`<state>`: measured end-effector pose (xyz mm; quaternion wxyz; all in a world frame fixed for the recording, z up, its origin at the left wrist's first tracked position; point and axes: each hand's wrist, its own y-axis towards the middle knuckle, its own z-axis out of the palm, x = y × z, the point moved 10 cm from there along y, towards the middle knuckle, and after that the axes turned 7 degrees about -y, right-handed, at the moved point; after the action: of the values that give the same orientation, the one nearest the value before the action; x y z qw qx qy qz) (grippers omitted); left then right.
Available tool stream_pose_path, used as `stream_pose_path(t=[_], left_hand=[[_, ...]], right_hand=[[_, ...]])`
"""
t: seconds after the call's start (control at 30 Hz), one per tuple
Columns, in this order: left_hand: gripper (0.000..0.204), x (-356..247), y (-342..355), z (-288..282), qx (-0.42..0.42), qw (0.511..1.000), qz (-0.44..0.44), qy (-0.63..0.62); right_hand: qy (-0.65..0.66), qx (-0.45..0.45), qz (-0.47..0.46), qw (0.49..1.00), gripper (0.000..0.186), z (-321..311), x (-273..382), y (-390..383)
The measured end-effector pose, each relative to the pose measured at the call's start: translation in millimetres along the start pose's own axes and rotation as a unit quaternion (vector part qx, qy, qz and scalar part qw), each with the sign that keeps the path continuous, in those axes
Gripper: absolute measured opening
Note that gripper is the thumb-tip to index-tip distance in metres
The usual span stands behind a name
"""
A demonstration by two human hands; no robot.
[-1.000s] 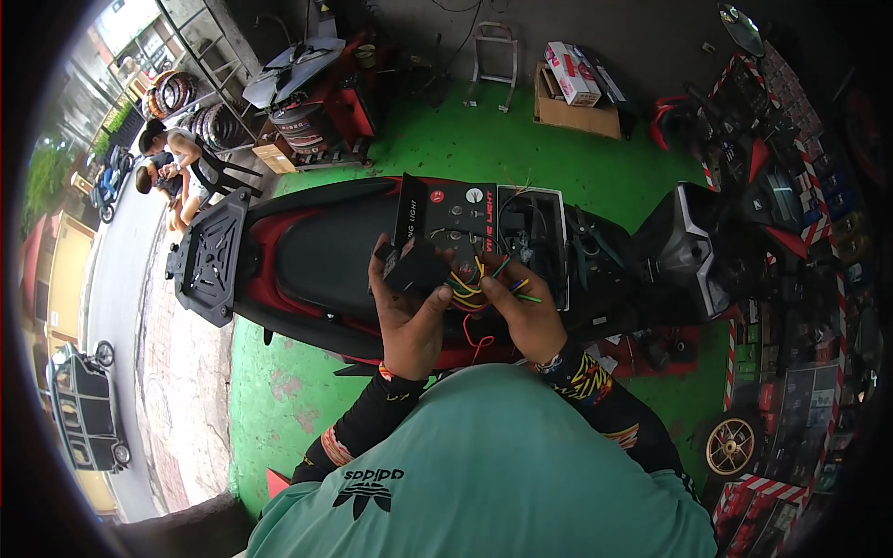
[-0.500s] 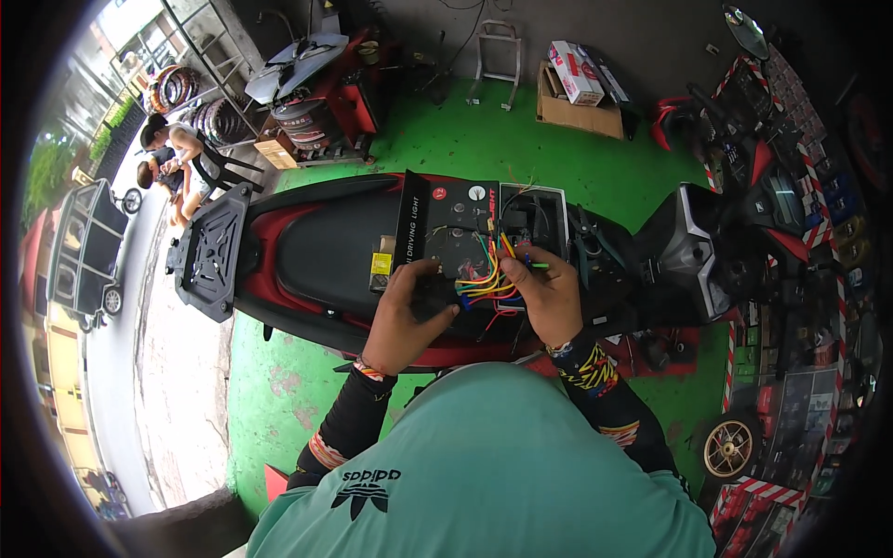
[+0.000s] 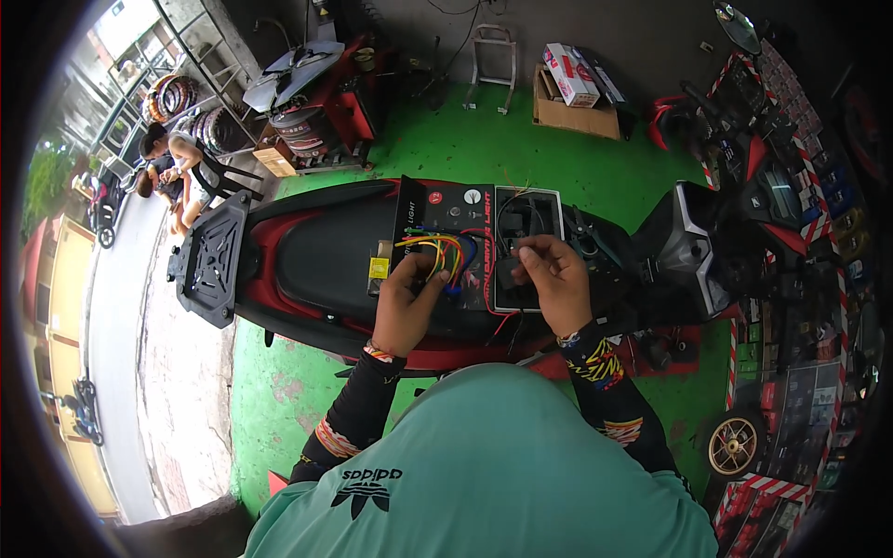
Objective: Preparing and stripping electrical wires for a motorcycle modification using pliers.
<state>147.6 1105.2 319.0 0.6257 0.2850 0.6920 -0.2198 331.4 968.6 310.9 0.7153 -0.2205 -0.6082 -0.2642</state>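
My left hand [image 3: 405,307] grips a bundle of coloured wires [image 3: 435,240], yellow, red, green and blue, above the scooter seat [image 3: 321,237]. Beside it lies a small box with a yellow label [image 3: 379,268]. A black printed board [image 3: 472,200] with small controls and red lettering rests across the seat, an upright flap at its left edge. My right hand [image 3: 551,286] is closed, thumb near index finger, over an open box [image 3: 528,206] of dark parts and thin wires; what its fingertips hold, if anything, is too small to make out.
Two people [image 3: 181,177] sit by the street at left, under tyre racks. A red machine [image 3: 344,121] and cardboard boxes [image 3: 577,112] stand against the back wall. The scooter's front [image 3: 693,246] extends right toward crowded display cases [image 3: 791,353] and a gold wheel [image 3: 733,445].
A second ago my left hand held a black unit; now it grips the wires, which have shifted left. My right hand has left the wires and moved right over the open box.
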Motion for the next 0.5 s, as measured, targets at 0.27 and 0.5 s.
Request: stream_pose_path(t=[0.27, 0.5], left_hand=[[0.019, 6, 5, -2, -0.025, 0.992, 0.019, -0.124], [0.028, 10, 10, -1, -0.016, 0.993, 0.020, -0.112]], right_hand=[[-0.425, -0.235, -0.179, 0.856, 0.028, -119, 24, 2], [-0.661, -0.149, -0.032, 0.734, 0.082, -148, -35, 12]])
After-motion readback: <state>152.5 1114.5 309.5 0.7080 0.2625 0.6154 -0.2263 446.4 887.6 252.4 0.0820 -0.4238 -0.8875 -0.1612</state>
